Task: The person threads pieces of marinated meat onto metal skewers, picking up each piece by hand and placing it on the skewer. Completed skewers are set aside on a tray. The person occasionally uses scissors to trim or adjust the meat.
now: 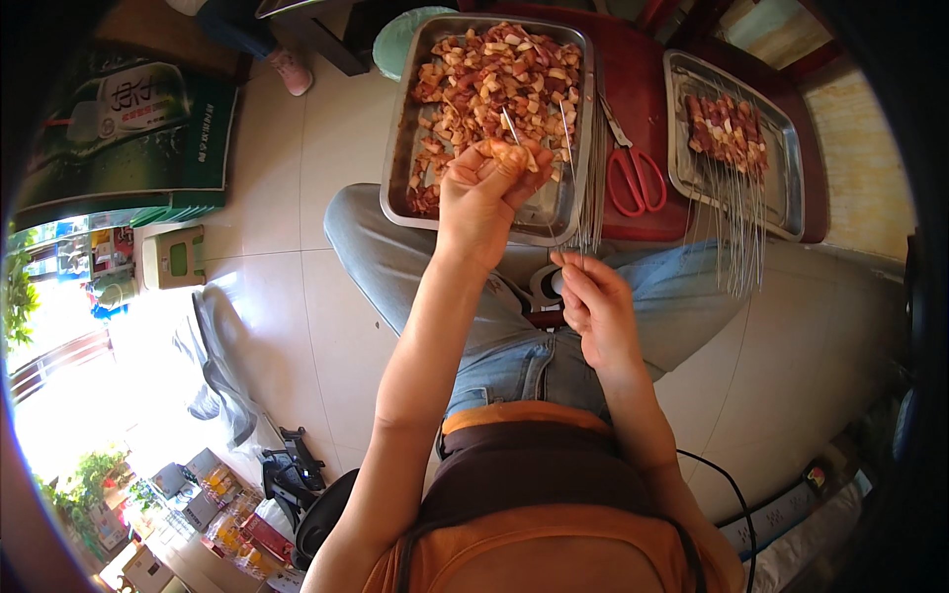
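My left hand [489, 174] holds a piece of raw meat [511, 154] above a steel tray [400, 178] heaped with diced raw meat [482, 81]. A thin metal skewer point shows just beyond that piece. My right hand [597, 300] is closed at the tray's near edge, with its thumb and forefinger pinching the lower end of a thin metal skewer [569, 148]. Bare skewers [593, 178] lie along the tray's right side. Farther right, a second steel tray [678, 159] holds meat threaded on skewers [726, 133], their bare ends sticking out over its near edge.
Scissors with red handles [636, 178] lie on a dark red surface [645, 67] between the trays. A green rounded object [408, 41] is behind the large tray. Another person's foot [291, 72] is at the upper left. A low plastic stool [176, 256] stands at left.
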Demonstrator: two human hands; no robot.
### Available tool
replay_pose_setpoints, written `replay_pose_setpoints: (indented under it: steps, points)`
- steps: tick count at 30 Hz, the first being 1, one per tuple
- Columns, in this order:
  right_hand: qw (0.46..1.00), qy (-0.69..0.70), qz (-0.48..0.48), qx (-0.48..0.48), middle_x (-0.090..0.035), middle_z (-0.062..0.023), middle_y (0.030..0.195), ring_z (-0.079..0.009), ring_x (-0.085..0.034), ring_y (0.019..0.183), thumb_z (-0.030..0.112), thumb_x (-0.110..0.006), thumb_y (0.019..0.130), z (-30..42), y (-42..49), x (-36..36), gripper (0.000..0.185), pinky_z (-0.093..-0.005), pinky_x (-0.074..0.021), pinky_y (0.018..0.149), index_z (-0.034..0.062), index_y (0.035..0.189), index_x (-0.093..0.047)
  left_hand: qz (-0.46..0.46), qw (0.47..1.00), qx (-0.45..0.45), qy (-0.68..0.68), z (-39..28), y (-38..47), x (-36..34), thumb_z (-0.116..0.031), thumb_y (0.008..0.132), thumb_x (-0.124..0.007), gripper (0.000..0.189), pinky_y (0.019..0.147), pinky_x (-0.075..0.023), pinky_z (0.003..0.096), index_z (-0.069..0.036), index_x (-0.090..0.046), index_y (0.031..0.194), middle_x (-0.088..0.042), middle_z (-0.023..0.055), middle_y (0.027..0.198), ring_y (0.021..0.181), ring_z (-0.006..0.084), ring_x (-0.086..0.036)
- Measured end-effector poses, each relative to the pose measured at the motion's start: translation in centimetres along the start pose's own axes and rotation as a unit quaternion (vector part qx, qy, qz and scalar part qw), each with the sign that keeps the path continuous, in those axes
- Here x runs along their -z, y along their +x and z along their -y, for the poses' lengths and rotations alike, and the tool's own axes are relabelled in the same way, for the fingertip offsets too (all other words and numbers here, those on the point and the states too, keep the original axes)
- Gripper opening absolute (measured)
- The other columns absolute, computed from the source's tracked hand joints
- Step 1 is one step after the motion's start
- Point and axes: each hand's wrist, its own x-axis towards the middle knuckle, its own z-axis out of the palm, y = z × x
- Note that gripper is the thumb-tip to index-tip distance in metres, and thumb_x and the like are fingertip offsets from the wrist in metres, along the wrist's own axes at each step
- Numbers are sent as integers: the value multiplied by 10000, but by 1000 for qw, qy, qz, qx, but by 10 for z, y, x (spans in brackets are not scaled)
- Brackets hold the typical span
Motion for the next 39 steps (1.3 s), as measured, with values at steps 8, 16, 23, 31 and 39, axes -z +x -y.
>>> replay_pose_setpoints:
  steps: [8, 16, 23, 31, 39]
  points:
    - [999, -6, -17, 26, -436, 53, 670, -1, -270, 503, 118, -629, 983, 12, 33, -2, 241, -189, -176, 423, -8, 1184, -676, 28, 994, 40, 100, 10, -14, 2, 7, 951, -629, 460, 1031, -522, 409, -29, -423, 1360, -622, 202, 1281, 1203, 313, -614]
    - [995, -37, -60, 71, -444, 64, 647, -1, -293, 500, 112, -644, 976, 12, 42, 23, 251, -188, -194, 420, -16, 1188, -681, -71, 919, -100, 376, -59, 11, 64, 13, 896, -674, 438, 973, -524, 339, 72, -510, 1298, -685, 197, 1189, 1136, 253, -658]
    - [987, -90, -99, 93, -452, 63, 640, -4, -317, 526, 93, -648, 967, 13, 32, 36, 249, -188, -210, 445, -16, 1187, -687, -77, 718, -207, 660, -56, 38, 68, -53, 851, -670, 213, 793, -573, 326, -26, -721, 1056, -751, 136, 960, 861, 254, -745]
    - [982, -111, -101, 117, -441, 65, 639, -4, -314, 521, 77, -634, 973, 22, 25, 31, 249, -187, -211, 444, -29, 1194, -678, 34, 493, -188, 849, -29, 56, 63, -48, 780, -661, 258, 813, -549, 433, -118, -748, 1013, -698, 87, 1038, 1024, 316, -647]
    - [983, -103, -101, 114, -461, 50, 634, -16, -335, 526, 84, -633, 976, 15, 25, 30, 256, -188, -230, 455, -25, 1203, -678, 56, 460, -273, 843, -24, 40, 61, -81, 681, -760, 354, 792, -544, 419, -101, -657, 1019, -680, 80, 929, 978, 291, -639]
